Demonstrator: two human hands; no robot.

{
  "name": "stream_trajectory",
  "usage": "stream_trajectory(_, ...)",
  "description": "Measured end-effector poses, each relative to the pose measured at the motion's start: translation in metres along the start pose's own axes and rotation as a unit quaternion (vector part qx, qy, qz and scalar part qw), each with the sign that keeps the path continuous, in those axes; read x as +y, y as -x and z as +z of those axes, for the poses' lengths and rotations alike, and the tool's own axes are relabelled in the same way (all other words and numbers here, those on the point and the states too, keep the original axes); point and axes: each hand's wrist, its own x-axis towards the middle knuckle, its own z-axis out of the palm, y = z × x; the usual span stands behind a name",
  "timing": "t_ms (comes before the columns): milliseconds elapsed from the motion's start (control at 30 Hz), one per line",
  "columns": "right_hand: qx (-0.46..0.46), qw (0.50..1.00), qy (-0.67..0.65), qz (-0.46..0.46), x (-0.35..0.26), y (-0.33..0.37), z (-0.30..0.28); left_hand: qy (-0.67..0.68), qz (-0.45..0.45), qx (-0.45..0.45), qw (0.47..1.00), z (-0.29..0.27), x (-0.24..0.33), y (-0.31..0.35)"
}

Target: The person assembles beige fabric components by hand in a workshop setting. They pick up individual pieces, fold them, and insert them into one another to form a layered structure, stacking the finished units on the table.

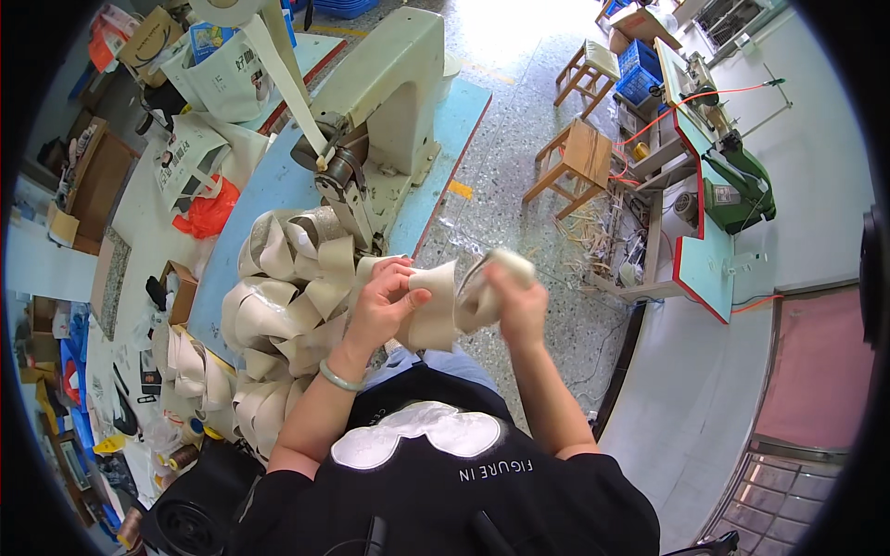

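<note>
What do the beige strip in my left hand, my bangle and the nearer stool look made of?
Beige strip: likely fabric or synthetic leather, matte, bending in soft curves. Bangle: perhaps jade or glass, smooth and pale green. Nearer stool: apparently wood, brown planks, slight sheen.

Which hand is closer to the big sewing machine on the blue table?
The left. The left hand is just in front of the sewing machine's stitching end; the right hand is farther off, out to the right.
</note>
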Motion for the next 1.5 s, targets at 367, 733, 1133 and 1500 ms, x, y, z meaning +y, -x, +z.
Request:
stream_trajectory(367, -0.187, 0.973, 0.128, -0.049, 0.033, -0.004, 0.039, 0.008, -0.093, 0.034, 0.995, -0.004, 0.001, -0.018)
stream_trajectory(733, 0.013, 0.997, -0.082, 0.006, 0.053, -0.049, 0.026, -0.148, -0.007, 0.098, 0.984, -0.026, -0.033, -0.010)
stream_trajectory(1133, -0.191, 0.978, 0.062, 0.062, 0.059, -0.028, 0.082, -0.016, -0.130, 0.096, 0.987, -0.051, -0.014, -0.020)
stream_trajectory(1500, 0.038, 0.975, -0.191, 0.104, 0.086, -0.067, 0.062, -0.224, -0.022, 0.114, 0.968, -0.086, -0.046, 0.002)
